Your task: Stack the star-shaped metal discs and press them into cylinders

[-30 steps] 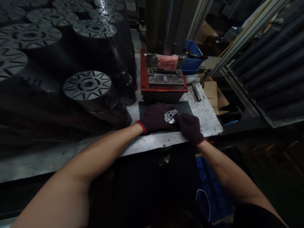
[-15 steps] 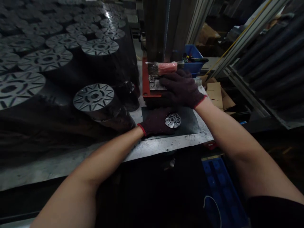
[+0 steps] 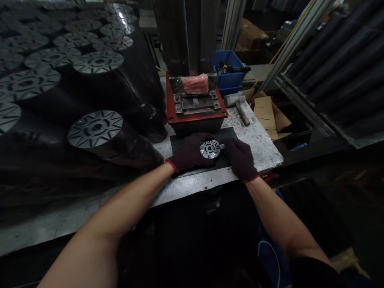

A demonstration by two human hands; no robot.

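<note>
A small slotted metal disc [image 3: 209,149] rests on a dark mat [image 3: 228,134] at the front of the metal bench. My left hand [image 3: 188,154], in a dark knit glove, is curled around the disc's left side and holds it. My right hand [image 3: 240,158], gloved the same way, pinches a small metal piece [image 3: 221,146] against the disc's right edge. Just behind the mat stands a red-based press fixture [image 3: 195,105] with a pink-wrapped block [image 3: 195,83] on top.
Tall dark stacks topped by large slotted discs [image 3: 95,129] crowd the left. A hammer [image 3: 238,105] lies right of the fixture, with cardboard [image 3: 267,110] and a blue bin [image 3: 229,72] behind. Dark tubes [image 3: 339,60] are racked at right. The bench edge [image 3: 192,188] runs in front.
My right hand has drawn back from the press fixture to the disc's right edge, now with a small metal piece. The left hand has stayed on the disc.
</note>
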